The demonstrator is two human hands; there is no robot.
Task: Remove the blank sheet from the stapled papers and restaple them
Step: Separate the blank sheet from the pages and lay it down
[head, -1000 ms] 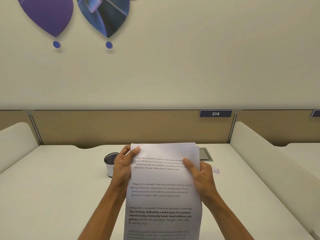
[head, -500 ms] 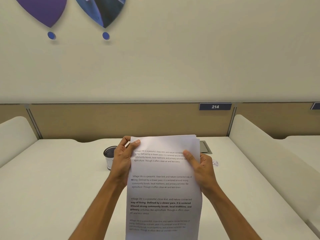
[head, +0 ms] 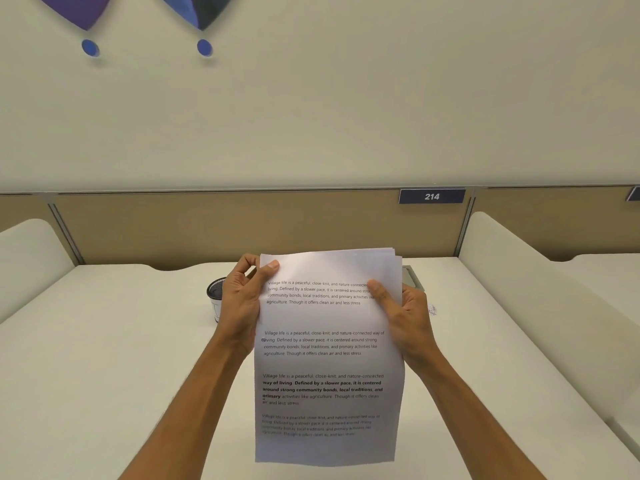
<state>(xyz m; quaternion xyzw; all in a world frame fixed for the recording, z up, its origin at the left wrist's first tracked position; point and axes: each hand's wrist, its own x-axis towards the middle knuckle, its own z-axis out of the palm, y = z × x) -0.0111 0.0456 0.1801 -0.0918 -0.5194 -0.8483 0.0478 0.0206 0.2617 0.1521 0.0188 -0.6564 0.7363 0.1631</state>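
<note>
Papers (head: 329, 358) between both hands' fingers (head: 272, 266)

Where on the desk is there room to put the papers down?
Both hands hold the papers above the desk. The widest bare patch lies left, between the mesh cup and the left divider. Right of the papers is bare too, past the paper scrap. The back middle is crowded.

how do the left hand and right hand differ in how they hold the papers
The left hand pinches the papers at the top left corner, thumb tip near the top edge; the right hand grips lower, on the right edge. The left thumb sits above the first paragraph, while the right thumb covers the ends of its lines. Both have the thumb in front and fingers behind, holding the papers above the desk.
</note>
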